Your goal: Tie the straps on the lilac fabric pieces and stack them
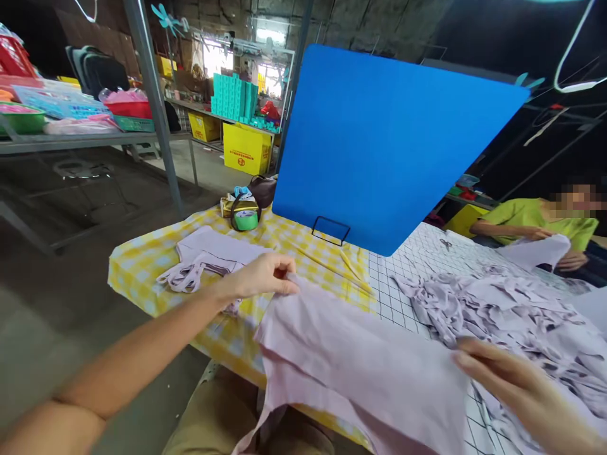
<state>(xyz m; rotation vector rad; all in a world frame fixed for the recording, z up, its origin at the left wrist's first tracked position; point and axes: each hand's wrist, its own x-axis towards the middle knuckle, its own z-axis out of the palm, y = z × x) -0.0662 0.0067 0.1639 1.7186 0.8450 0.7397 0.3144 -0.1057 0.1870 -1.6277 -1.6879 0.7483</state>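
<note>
Lilac cloth point(365, 360) hangs at five o'clock, its upper edge pinched by the left hand point(272, 276) and, toward four, by the blurred right hand point(515, 379). On the tabletop point(386, 287), matching pieces point(512, 316) lie heaped between three and four; a blue board point(389, 139) stands between one and two.

Head-worn camera, close, facing forward, downward

Windows point(218, 58) glare against dim surroundings while the right hand point(515, 379) blurs.
</note>
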